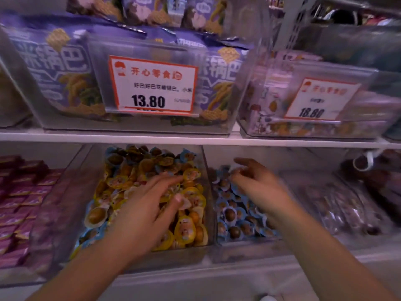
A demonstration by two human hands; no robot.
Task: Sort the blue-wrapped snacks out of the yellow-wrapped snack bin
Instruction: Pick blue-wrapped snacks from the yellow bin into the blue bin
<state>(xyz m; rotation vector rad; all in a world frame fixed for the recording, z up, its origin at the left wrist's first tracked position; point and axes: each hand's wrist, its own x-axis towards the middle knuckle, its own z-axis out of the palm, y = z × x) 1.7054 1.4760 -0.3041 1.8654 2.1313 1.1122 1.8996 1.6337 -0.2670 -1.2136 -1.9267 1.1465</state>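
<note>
On the lower shelf (195,141), our left hand (149,205) lay spread in the yellow-wrapped snack bin (206,192); our right hand (253,183), blurred, possibly pinching, hovered over blue-wrapped snacks (234,213). Sweeping risked burying leftover blues.

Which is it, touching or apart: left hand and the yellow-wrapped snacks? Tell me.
Touching. The head view shows the left hand lying flat on the yellow-wrapped snacks, fingers spread across them.

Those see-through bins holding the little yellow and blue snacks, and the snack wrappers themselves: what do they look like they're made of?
The yellow-snack bin and blue-snack bin look like clear, rigid, glossy plastic, perhaps acrylic: contents show through the walls and the edges catch light. The yellow wrappers and blue wrappers look like thin printed plastic film with crimped, scalloped rims and clear windows showing brown snacks; blur leaves the finish uncertain.
</note>
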